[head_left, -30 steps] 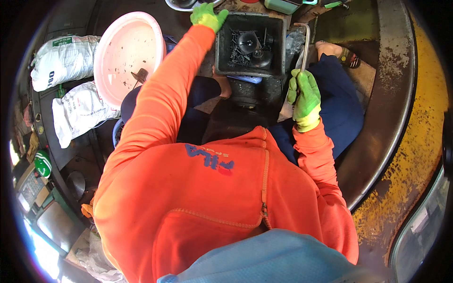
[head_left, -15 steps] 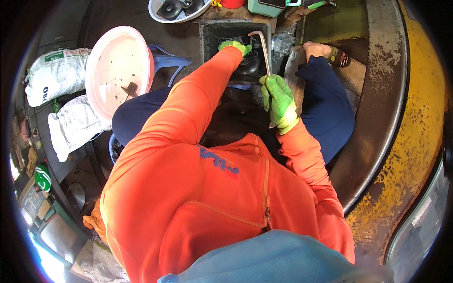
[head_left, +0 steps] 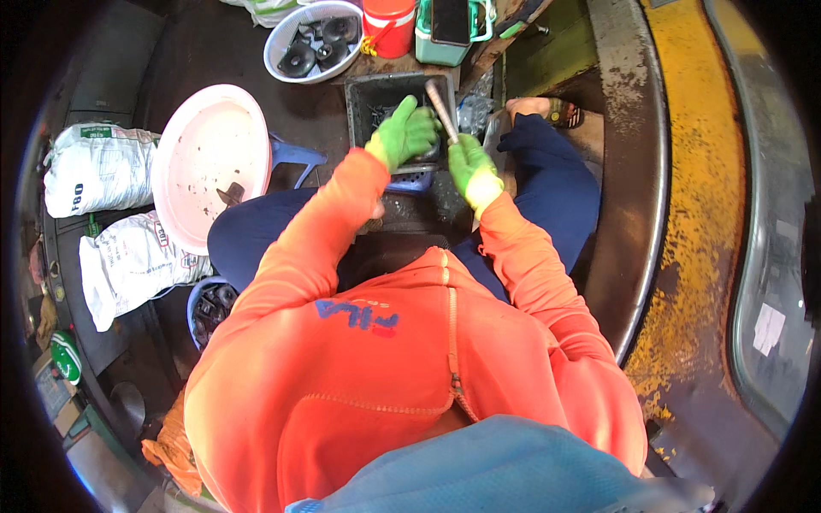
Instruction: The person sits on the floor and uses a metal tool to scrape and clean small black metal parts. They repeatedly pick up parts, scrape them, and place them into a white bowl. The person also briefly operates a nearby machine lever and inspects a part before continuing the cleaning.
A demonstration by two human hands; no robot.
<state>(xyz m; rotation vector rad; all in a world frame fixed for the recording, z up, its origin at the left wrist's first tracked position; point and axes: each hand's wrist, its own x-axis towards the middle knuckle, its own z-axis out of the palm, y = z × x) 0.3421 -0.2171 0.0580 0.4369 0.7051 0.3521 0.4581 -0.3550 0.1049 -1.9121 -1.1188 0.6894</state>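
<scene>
My left hand (head_left: 405,133), in a green glove, is raised over a dark grey rectangular bin (head_left: 351,109). Its fingers are stretched out and nothing shows in them. Just to its right, my gloved right hand (head_left: 473,164) is closed around a metal rod (head_left: 442,111), whose far end slants up across the bin's right side. The rod's bent tip, plain a moment ago, is hard to make out now. Dark contents lie low in the bin, partly hidden behind my left hand. A purple plastic crate (head_left: 412,182) shows beneath the bin.
Left of my knee, a pink basin (head_left: 209,120) holds a brown flat piece (head_left: 230,195) beside a blue stool (head_left: 296,157). A white basin (head_left: 274,56) contains black round parts. Beyond the bin stand a red bucket (head_left: 389,32) and a green box (head_left: 441,54). White sacks (head_left: 101,184) lie left.
My left hand has come up out of the bin and back toward me, fingers spread. The right hand has shifted slightly left, turning the rod. The whole view has also shifted.
</scene>
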